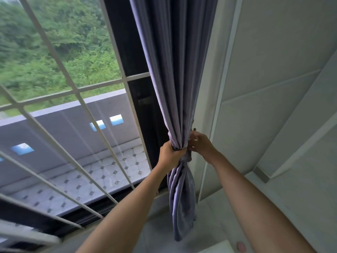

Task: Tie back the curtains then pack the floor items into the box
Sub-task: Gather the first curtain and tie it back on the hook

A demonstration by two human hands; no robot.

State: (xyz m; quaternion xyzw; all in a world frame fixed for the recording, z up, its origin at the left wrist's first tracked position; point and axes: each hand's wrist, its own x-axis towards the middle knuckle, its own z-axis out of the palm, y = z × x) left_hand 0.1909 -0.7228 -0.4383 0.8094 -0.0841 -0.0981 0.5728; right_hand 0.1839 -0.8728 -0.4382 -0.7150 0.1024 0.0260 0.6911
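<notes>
Curtain (175, 70): one, purple-grey, gathered into a bunch beside the white wall (273, 70), at the right edge of the window (63, 88). Left hand (170, 154): one, clenched around the gathered waist. Right hand (201, 145): one, fingers at the same waist; grip cannot be told. White window bars (78, 93): several.

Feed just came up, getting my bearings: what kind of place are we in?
Probably a room in a home, at a barred window: a purple curtain hangs beside it, with a tiled balcony outside.
</notes>
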